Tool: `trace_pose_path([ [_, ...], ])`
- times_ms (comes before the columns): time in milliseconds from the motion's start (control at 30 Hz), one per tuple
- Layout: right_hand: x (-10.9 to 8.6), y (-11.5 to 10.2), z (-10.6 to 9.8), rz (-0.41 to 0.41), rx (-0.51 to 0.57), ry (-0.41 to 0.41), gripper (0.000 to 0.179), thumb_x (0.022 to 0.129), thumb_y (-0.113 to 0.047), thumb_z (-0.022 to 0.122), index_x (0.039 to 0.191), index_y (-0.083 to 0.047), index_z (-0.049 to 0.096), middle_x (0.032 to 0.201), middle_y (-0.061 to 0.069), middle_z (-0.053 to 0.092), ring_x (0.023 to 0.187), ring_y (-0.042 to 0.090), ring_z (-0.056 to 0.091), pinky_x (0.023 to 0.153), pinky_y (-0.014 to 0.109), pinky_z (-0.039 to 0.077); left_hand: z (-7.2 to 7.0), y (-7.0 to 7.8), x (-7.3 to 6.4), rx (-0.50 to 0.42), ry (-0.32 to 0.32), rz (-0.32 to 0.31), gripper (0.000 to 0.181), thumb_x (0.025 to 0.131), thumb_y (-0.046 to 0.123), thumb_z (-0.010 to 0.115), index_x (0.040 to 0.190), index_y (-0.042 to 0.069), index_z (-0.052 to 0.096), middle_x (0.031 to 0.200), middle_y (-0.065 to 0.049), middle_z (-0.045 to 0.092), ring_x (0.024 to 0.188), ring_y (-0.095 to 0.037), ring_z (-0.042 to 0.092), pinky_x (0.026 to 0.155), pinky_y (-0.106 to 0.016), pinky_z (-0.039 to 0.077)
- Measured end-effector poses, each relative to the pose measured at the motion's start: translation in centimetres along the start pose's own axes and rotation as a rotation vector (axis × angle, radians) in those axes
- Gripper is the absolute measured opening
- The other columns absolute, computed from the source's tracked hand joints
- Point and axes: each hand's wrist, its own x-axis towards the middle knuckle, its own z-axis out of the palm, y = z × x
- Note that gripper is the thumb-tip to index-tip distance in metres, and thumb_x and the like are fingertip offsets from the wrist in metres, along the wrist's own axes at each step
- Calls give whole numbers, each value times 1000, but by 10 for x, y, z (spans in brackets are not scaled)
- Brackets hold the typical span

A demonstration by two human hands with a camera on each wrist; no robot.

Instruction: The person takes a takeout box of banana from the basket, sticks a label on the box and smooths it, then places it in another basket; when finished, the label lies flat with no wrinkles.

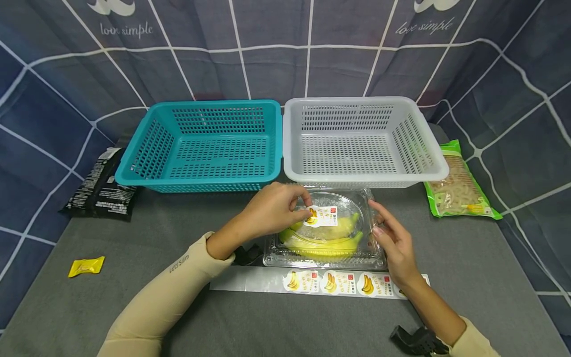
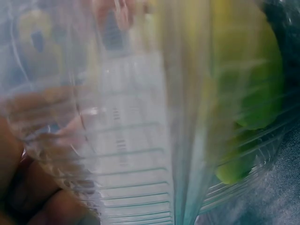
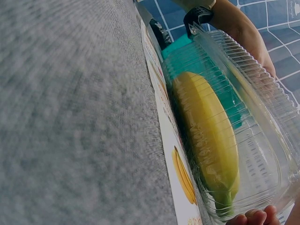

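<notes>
Fingers of my left hand (image 1: 275, 208) are bent, thumb and forefinger pinching the left end of a banana label (image 1: 326, 217) over the lid of a clear container (image 1: 324, 262). Bananas (image 1: 324, 247) inside. My right hand (image 1: 396, 243): fingers fairly straight, touching the container's right side, no grip on it. Label strip (image 1: 258, 280) lies just in front, on the grey tabletop (image 1: 455, 277). Behind: teal basket (image 1: 198, 183) left, white basket (image 1: 363, 178) right. Black packet (image 1: 104, 191) and small yellow packet (image 1: 86, 266) far left; green-edged bag (image 1: 461, 183) far right.
</notes>
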Motion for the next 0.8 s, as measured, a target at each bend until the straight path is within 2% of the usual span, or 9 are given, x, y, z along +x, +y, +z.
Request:
trace_pose_path([
  [267,-1,0,-1,13,-22,9,51,97,12,44,148,11,44,107,11,49,65,9,45,58,26,41,0,-1,-1,12,4,24,21,92,23,78,111,18,73,55,7,44,47,-6,34,49,-25,30],
  [500,-1,0,-1,11,-18,8,50,97,12,43,147,11,44,106,12,49,64,10,44,56,28,39,0,0,-1,39,-8,35,12,94,24,76,105,20,77,53,7,43,47,-6,34,48,-24,28],
  [700,-1,0,-1,13,-18,7,50,97,12,43,148,11,44,106,12,48,63,10,42,54,28,36,0,1,-2,31,-23,25,12,94,25,76,106,21,76,54,7,43,46,-7,34,47,-24,27],
  [800,-1,0,-1,13,-19,3,50,98,12,43,148,11,44,106,12,48,64,10,42,54,27,37,0,2,-3,20,-10,28,12,94,25,76,105,21,76,54,7,42,46,-6,32,48,-25,27],
])
